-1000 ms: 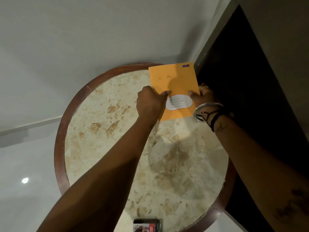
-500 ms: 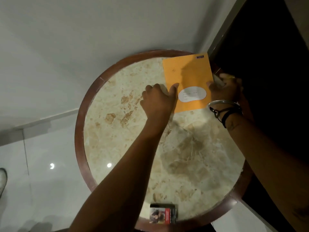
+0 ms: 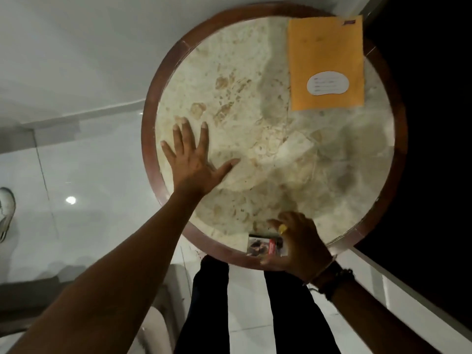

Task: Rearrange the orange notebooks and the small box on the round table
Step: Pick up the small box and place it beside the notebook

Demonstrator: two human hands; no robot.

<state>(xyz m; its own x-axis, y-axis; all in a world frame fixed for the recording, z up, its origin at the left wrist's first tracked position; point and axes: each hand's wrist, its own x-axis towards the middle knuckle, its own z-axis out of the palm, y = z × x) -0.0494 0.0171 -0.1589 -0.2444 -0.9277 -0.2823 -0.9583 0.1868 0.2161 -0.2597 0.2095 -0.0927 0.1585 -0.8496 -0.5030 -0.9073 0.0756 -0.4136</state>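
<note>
One orange notebook point(image 3: 327, 52) with a white label lies flat at the far right of the round marble table point(image 3: 150, 118), its top corner reaching the wooden rim. No hand touches it. My left hand point(image 3: 191, 159) rests flat on the marble at the left side, fingers spread, holding nothing. The small box point(image 3: 263, 247), dark with a red panel, sits at the near rim. My right hand point(image 3: 298, 241) is curled over its right end, fingers at the far side and thumb at the near side. Only this single notebook cover shows.
Glossy white floor point(image 3: 84, 180) surrounds the table on the left, with a white shoe point(image 3: 5, 213) at the frame's left edge. A dark opening point(image 3: 434, 123) runs along the right. My legs in dark trousers point(image 3: 212, 302) stand right below the near rim.
Both hands have left the orange notebook. The left hand drew back and spread flat on the marble. The right hand came down to the near rim and closed around the small box.
</note>
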